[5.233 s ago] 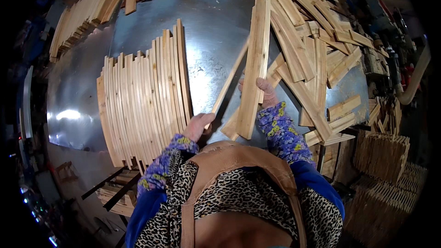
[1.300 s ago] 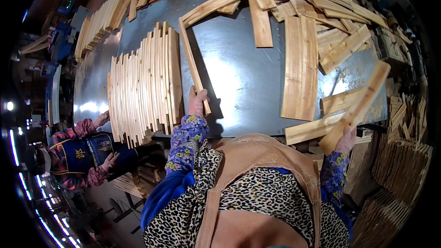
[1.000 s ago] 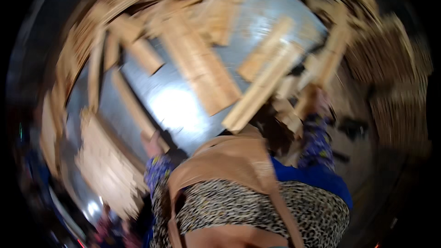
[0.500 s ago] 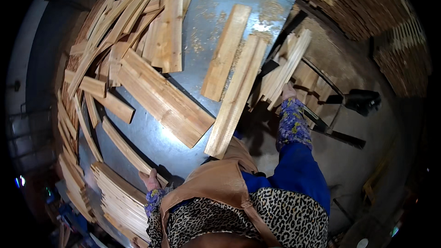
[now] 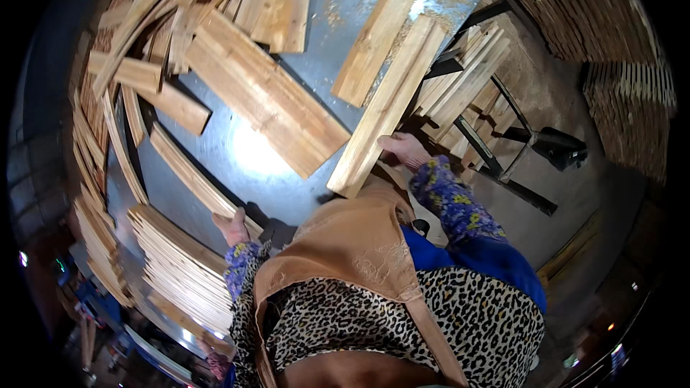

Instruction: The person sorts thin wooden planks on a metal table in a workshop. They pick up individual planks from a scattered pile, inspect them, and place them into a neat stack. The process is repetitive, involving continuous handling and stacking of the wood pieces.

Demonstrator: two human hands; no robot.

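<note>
One narrow wood strip [image 5: 185, 165], thin & smooth-looking, lies along the L part of the shiny metal tabletop [image 5: 244, 181]. The L hand [image 5: 231, 230] is closed on its near end, thumb up over the edge. The R hand [image 5: 406, 151] is part-curled, thumb touching the long edge of a pale flat board [image 5: 392, 97] whose near end juts over the tabletop rim; can't tell if it grips, as the other fingers are mostly hidden. A shorter board [image 5: 381, 36] lies just beside, w/ loose sawdust [image 5: 329, 16] nearby. Mid-table: a wide rectangular panel [image 5: 266, 93], warm grain, seams running lengthwise. Lower L: a tight row of strips [image 5: 180, 266] w/ uneven ends. R side, below table level: loose wood pieces [image 5: 467, 79] nr a dark metal frame [image 5: 496, 158]; rough-ended stacks [image 5: 611, 21] beyond.
</note>
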